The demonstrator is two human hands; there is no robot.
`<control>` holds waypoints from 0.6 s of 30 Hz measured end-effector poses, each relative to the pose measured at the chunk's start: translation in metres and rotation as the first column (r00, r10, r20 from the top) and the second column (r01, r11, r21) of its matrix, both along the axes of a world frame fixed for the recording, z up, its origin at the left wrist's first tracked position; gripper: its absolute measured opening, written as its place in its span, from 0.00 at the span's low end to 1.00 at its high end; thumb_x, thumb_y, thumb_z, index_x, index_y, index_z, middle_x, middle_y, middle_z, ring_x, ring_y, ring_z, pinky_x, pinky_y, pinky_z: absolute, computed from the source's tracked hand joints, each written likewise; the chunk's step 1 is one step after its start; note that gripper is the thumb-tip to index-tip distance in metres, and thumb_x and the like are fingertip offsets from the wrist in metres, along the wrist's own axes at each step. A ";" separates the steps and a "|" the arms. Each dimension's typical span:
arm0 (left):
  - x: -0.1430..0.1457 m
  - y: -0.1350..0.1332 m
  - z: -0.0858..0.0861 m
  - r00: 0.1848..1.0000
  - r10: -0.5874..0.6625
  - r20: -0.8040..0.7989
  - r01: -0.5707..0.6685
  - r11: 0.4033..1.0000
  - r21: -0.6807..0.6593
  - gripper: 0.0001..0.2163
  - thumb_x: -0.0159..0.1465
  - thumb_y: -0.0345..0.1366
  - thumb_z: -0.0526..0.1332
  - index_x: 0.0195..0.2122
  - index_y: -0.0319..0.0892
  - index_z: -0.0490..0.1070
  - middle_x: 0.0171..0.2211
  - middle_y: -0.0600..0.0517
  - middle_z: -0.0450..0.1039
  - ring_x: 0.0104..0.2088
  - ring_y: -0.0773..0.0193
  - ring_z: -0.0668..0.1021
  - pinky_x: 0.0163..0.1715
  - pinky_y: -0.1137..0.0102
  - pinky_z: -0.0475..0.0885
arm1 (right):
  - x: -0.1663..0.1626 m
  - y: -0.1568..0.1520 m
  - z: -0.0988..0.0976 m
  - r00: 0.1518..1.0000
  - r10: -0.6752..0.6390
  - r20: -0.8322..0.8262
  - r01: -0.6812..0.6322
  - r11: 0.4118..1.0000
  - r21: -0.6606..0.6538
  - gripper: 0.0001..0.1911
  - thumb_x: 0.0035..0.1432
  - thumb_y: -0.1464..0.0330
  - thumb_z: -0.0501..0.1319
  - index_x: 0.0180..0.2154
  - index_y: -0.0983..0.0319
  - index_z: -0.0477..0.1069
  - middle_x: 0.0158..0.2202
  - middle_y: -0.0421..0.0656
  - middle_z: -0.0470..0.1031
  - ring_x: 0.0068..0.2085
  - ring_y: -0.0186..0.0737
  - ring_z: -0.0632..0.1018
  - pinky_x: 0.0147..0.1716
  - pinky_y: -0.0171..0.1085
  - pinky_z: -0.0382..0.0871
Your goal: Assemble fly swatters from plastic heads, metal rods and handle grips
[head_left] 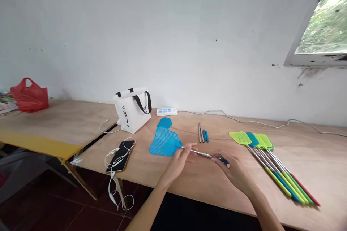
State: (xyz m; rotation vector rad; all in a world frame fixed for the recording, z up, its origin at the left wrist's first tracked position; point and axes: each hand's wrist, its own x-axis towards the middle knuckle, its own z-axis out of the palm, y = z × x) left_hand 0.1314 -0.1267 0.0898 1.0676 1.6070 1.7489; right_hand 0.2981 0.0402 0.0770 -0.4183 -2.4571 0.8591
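Observation:
A blue fly swatter (pixel 165 142) lies on the wooden table (pixel 189 180), its mesh head to the left and its metal rod running right. My left hand (pixel 181 158) pinches the rod just behind the head. My right hand (pixel 230 169) is closed on the blue handle end of the same rod. A second blue swatter head (pixel 164 123) lies just behind the first one.
Several finished swatters (pixel 273 162) with green, blue and red handles lie in a row at the right. Loose rods and blue grips (pixel 202 133) sit behind my hands. A white tote bag (pixel 133 110), power strip (pixel 167 112), phone (pixel 120 156) with earphones and red bag (pixel 29 95) are leftward.

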 end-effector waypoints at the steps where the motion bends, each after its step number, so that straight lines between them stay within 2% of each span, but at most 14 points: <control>1: -0.001 0.003 0.000 0.998 0.027 0.059 -0.031 0.997 0.073 0.24 0.68 0.57 0.56 0.41 0.42 0.80 0.46 0.42 0.80 0.49 0.49 0.80 0.37 0.65 0.78 | 0.001 -0.005 0.004 0.999 0.031 0.013 -0.032 1.000 0.002 0.18 0.70 0.52 0.52 0.47 0.52 0.75 0.44 0.42 0.82 0.44 0.44 0.82 0.42 0.39 0.74; 5: 0.002 0.009 -0.002 0.967 0.085 0.242 -0.148 0.955 0.257 0.23 0.67 0.57 0.58 0.31 0.41 0.76 0.38 0.42 0.82 0.44 0.50 0.82 0.42 0.62 0.78 | -0.002 -0.023 0.008 0.997 0.079 0.024 -0.081 0.993 0.084 0.20 0.71 0.53 0.50 0.52 0.51 0.75 0.47 0.44 0.82 0.45 0.46 0.82 0.44 0.40 0.75; 10: 0.000 0.005 0.003 0.911 0.160 0.380 -0.301 0.889 0.345 0.22 0.66 0.57 0.60 0.28 0.42 0.68 0.31 0.46 0.82 0.40 0.52 0.84 0.45 0.59 0.76 | -0.004 -0.027 0.007 0.999 -0.031 0.015 0.026 0.965 0.262 0.23 0.73 0.54 0.46 0.44 0.52 0.78 0.38 0.43 0.83 0.37 0.45 0.83 0.34 0.36 0.73; 14: -0.028 -0.011 0.013 0.893 0.225 0.390 -0.380 0.841 0.385 0.22 0.63 0.57 0.64 0.27 0.42 0.67 0.28 0.49 0.80 0.36 0.53 0.84 0.45 0.59 0.76 | 0.010 0.000 0.012 0.998 -0.031 0.048 0.017 0.962 0.272 0.24 0.72 0.52 0.47 0.41 0.53 0.79 0.36 0.44 0.83 0.37 0.46 0.83 0.34 0.37 0.72; 18: -0.072 -0.039 0.026 0.769 0.354 0.532 -0.602 0.681 0.418 0.24 0.60 0.58 0.67 0.24 0.43 0.62 0.21 0.56 0.72 0.28 0.59 0.82 0.41 0.62 0.77 | 0.034 0.041 0.011 0.994 -0.097 0.039 0.088 0.978 0.190 0.24 0.69 0.49 0.49 0.37 0.53 0.79 0.40 0.44 0.83 0.40 0.48 0.82 0.38 0.40 0.74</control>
